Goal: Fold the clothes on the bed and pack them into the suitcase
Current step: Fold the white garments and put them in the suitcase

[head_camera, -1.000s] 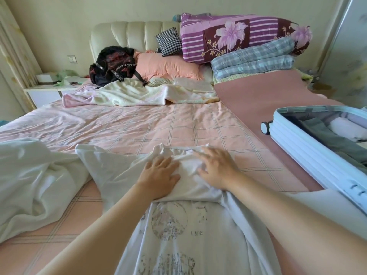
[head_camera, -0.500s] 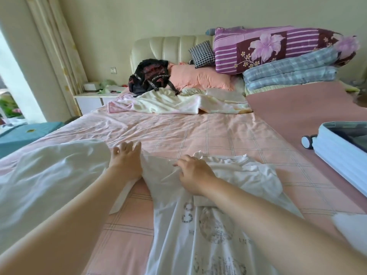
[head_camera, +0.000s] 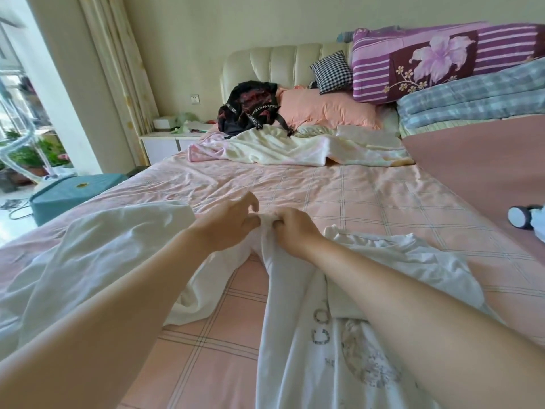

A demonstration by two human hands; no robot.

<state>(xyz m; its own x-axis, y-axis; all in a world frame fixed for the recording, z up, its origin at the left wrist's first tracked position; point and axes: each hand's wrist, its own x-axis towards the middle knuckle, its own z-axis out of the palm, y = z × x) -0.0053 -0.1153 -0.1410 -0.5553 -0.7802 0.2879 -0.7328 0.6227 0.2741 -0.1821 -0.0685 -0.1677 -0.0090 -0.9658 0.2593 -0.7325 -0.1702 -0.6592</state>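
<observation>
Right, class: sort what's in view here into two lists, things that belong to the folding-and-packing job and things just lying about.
Job: white printed T-shirt, pinched by left hand and right hand; second white garment beside it; suitcase wheel at the right edge.

Lying about: black backpack; checked cushion; pink pillow; purple floral quilt; crumpled blanket.

Two hands (head_camera: 228,225), two white garments (head_camera: 318,367), two folded quilts (head_camera: 442,63).

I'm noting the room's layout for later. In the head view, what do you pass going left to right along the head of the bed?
White bedside cabinet → black bag → pink pillow → purple floral quilt.
</observation>
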